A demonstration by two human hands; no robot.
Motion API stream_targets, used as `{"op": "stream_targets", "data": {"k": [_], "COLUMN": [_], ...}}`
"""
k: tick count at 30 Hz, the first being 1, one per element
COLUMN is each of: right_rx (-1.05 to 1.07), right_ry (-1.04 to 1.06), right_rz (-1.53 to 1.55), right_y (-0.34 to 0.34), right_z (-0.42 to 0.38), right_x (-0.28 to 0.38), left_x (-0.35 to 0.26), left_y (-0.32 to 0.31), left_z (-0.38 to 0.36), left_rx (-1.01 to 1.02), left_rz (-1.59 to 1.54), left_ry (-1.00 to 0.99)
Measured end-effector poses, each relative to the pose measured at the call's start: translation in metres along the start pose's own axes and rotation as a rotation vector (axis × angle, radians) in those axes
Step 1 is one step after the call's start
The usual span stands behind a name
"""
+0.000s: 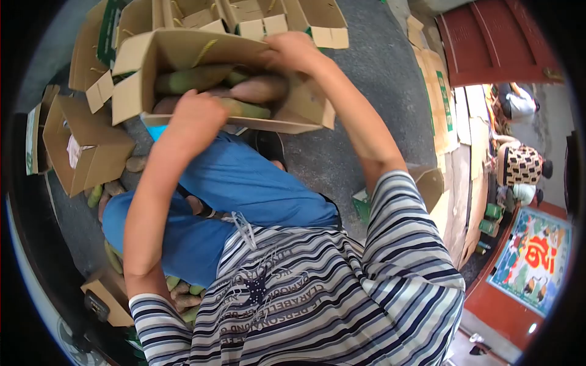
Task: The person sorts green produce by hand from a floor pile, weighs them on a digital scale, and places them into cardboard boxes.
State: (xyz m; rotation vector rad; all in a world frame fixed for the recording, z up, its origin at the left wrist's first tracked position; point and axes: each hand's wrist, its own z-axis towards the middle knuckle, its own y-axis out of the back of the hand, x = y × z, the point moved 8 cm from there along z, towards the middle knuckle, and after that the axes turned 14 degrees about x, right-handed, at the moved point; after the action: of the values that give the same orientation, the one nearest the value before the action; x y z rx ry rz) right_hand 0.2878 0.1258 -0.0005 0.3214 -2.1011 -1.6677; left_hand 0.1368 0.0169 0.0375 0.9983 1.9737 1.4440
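Observation:
A cardboard box (232, 127) stands tilted before my knees, its flaps spread. Inside lie several long radish-like roots, among them a pinkish-brown radish (259, 89) and a green radish (195, 79). My left hand (198, 119) reaches over the near rim with fingers bent down around another radish (249, 110), whose green end sticks out to the right; its fingertips are partly hidden. At the far right corner my right hand (294, 52) is closed on the box's upper edge, with fingers curled inward.
Several cardboard boxes (317, 18) with yellow cord handles stand beyond. Another open box (91, 143) is at the left, near loose radishes (113, 188) on the floor. Flattened cardboard (439, 104) lies at the right. People (519, 165) are farther off, beside a red door (494, 43).

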Motion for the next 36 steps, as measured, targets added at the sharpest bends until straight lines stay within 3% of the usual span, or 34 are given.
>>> {"op": "stream_targets", "data": {"k": [4,5,6,7,9,10,12,13,14,15,17,21,24,27,29,30,32,34,36], "right_rx": [-0.231,-0.197,-0.151,-0.371,-0.334,-0.309,-0.222,-0.306,-0.356,-0.284,-0.372,-0.434,-0.341,-0.793,-0.818,-0.653,-0.571,-0.530,-0.462], "right_ry": [-0.265,-0.391,-0.658,-0.615,-0.917,-1.073,-1.289,-1.386,-1.538,-1.622,-1.737,-1.905,-1.933,-1.666,-1.244,-1.280,-0.932,-0.612,-0.422], "right_rz": [0.334,0.407,0.637,0.558,0.559,0.495,0.246,0.246,0.439,0.360,0.274,0.375,0.363,-0.217,-0.229,0.114,0.112,0.156,0.192], "right_y": [-0.020,-0.030,-0.051,-0.061,-0.103,-0.129,-0.176,-0.193,-0.211,-0.199,-0.199,-0.199,-0.197,-0.126,-0.074,-0.083,-0.059,-0.036,-0.030], "right_z": [-0.154,-0.195,-0.240,-0.280,-0.360,-0.396,-0.444,-0.485,-0.523,-0.533,-0.551,-0.585,-0.594,-0.549,-0.474,-0.440,-0.331,-0.229,-0.139], "right_x": [-0.088,-0.108,-0.131,-0.147,-0.174,-0.187,-0.206,-0.230,-0.241,-0.231,-0.239,-0.265,-0.289,-0.271,-0.265,-0.294,-0.264,-0.214,-0.183], "left_x": [-0.096,-0.118,-0.139,-0.157,-0.183,-0.185,-0.183,-0.173,-0.154,-0.131,-0.081,-0.007,0.034,0.069,0.084,0.090,0.100,0.101,0.102], "left_y": [0.025,0.027,0.033,0.038,0.072,0.080,0.098,0.098,0.093,0.087,0.076,0.059,0.048,0.024,0.007,-0.007,-0.036,-0.068,-0.087], "left_z": [0.061,0.077,0.088,0.099,0.096,0.094,0.084,0.083,0.079,0.073,0.057,0.015,-0.023,-0.047,-0.057,-0.059,-0.058,-0.054,-0.056], "left_rx": [-0.089,-0.088,-0.202,-0.292,-0.515,-0.512,-0.494,-0.442,-0.381,-0.317,-0.336,-0.233,-0.217,-0.213,-0.205,-0.183,-0.143,0.060,0.156], "left_rz": [0.149,0.162,0.156,0.104,-0.051,-0.094,-0.177,-0.156,-0.131,-0.111,-0.174,-0.266,-0.309,-0.369,-0.397,-0.397,-0.400,-0.334,-0.330], "left_ry": [-0.227,-0.284,-0.319,-0.386,-0.462,-0.473,-0.484,-0.437,-0.396,-0.345,-0.189,0.048,0.239,0.367,0.417,0.419,0.420,0.468,0.483]}}
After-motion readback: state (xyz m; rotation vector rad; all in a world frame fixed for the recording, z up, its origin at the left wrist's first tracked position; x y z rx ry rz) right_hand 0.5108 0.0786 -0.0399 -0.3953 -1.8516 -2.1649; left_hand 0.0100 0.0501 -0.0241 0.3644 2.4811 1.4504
